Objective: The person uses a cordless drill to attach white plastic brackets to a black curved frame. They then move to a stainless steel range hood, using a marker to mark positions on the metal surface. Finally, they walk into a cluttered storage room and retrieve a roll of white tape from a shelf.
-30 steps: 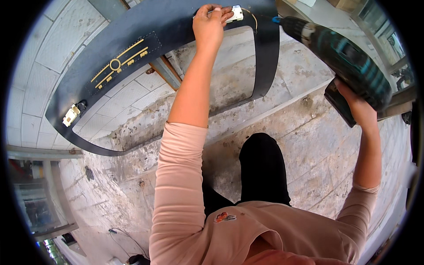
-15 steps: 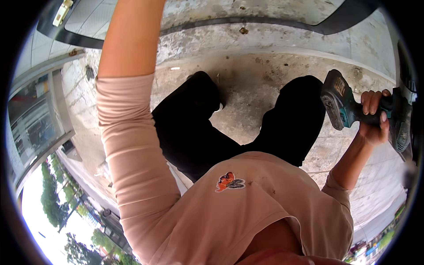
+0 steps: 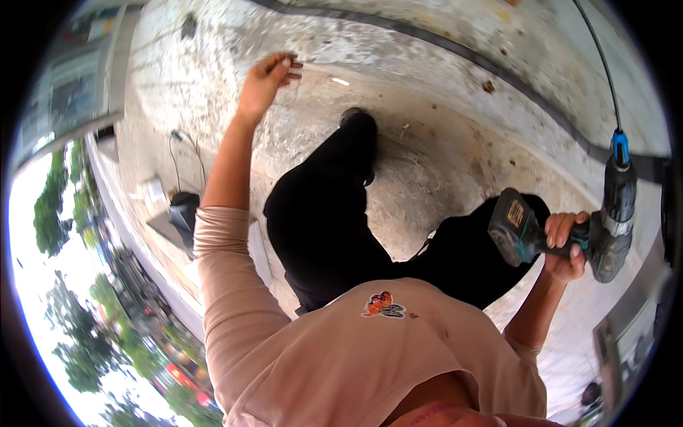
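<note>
My right hand (image 3: 565, 245) is closed round the handle of a teal and black cordless drill (image 3: 615, 235), held at the right beside my right knee. The drill's battery end points left, toward my black trouser leg. From its chuck rises a blue collar (image 3: 621, 148) with a long thin dark rod (image 3: 602, 64) reaching the upper edge. My left hand (image 3: 269, 80) is raised at the upper left over the stained floor, away from the drill. Its fingers are loosely bent and somewhat apart, and I make out nothing between them.
A dark strip (image 3: 427, 41) crosses the pale, stained surface ahead. Behind my left arm lie a black object (image 3: 185, 213) and a thin cable (image 3: 173, 160). A grey window frame (image 3: 107, 78) stands at the far left. Further grey objects (image 3: 619, 349) are at the lower right.
My left hand has come down into view from beyond the upper edge. The drill has shifted left and lower in the picture, and its long rod now shows. The whole view has turned.
</note>
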Available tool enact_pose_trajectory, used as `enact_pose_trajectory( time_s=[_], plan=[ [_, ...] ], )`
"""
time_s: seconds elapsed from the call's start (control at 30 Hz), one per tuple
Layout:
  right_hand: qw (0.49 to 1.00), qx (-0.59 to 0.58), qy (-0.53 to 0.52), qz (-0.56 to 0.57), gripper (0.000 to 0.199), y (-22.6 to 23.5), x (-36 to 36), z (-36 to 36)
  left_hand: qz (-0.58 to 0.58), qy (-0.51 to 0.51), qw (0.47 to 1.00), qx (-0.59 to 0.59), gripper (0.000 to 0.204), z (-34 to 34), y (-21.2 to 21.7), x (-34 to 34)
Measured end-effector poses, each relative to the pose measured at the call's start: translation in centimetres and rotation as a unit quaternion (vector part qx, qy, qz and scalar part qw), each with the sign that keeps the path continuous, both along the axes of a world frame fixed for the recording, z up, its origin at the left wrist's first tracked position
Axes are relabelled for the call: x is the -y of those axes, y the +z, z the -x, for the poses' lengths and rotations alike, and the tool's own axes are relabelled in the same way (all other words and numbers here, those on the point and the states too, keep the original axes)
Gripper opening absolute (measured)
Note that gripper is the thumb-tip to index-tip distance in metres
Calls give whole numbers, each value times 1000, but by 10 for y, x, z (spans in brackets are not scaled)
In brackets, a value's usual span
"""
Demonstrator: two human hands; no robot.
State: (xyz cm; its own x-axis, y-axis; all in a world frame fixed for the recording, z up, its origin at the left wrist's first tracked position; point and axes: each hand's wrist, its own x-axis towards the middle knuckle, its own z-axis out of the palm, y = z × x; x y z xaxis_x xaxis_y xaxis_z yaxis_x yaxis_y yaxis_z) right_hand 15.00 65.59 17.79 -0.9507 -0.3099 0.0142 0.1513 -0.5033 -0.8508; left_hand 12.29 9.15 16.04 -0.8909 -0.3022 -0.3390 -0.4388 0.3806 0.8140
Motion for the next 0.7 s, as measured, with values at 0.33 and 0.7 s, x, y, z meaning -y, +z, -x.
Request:
enact_pose_trajectory(
  time_s=[0.33, 0.7],
  plan=[
    [988, 48, 135, -58, 45, -3, 64, 26, -19, 350, 932, 95, 25, -330, -239, 49],
    [973, 14, 177, -150, 46, 7, 100, 40, -39, 255, 939, 228, 28, -318, -310, -10]
  ],
)
